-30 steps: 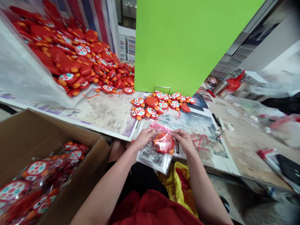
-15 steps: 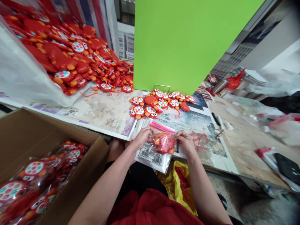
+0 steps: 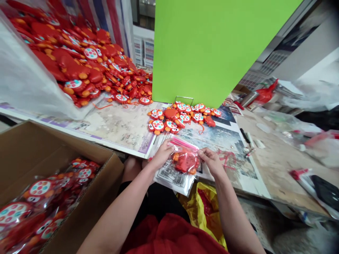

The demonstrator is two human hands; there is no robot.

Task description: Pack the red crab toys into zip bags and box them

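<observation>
In the head view, we see the left hand (image 3: 162, 154) grasping the left edge of a clear bag (image 3: 188, 149) between thumb and fingers, while the right hand (image 3: 211, 161) pinches its right edge. A red toy (image 3: 185, 163) with orange parts shows through the plastic, between the two hands, over a stack of flat bags (image 3: 171, 177) at the near edge of the counter (image 3: 125, 131). Just beyond, we find a cluster of loose toys (image 3: 171, 113) in front of a green board (image 3: 212, 49). Far left, a heap of similar toys (image 3: 87, 68) spills from a large white sack (image 3: 34, 70). Near left, we have a cardboard box (image 3: 91, 204) holding wrapped toys (image 3: 39, 188). A yellow bag (image 3: 195, 211) hangs or stands below the counter's near edge; we cannot tell which. To the right, we see a black marker (image 3: 243, 135) and, farther right, a black flat object (image 3: 327, 190).
</observation>
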